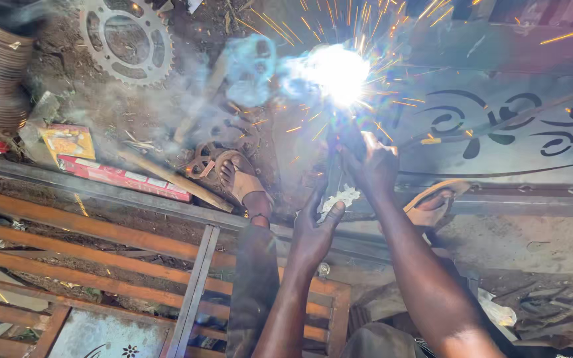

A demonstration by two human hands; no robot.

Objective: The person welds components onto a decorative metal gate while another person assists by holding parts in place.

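— Welding here: right hand (374,162) clenched around a dark electrode holder (337,142), tip buried in the white arc flare (337,73). Sparks spraying up and outward from that flare, bluish smoke drifting to its left.

— And the left hand (314,229)?

— Below the flare, just under the right hand, fingers curled, thumb pinching a scrap of white cloth (339,197) against the palm. Gripping that, nothing else.

— Resting on what?

— Cannot tell; hovering near a grey steel rail (134,192) running well below the flare. Right of the flare, a metal sheet (499,126) cut with dark scroll patterns, touching the weld spot as far as visible.

— Anything else around?

— Sandalled foot (240,180) down-left of the flare, on the dirt. Other sandalled foot (432,205) down-right, beside the rail. Toothed sprocket (126,40) far left of the flare, near the top edge. Red and yellow boxes (101,162) lower left, a wooden handle (167,176) lying just beside them. Rust-orange bar frame (101,258) farthest below.
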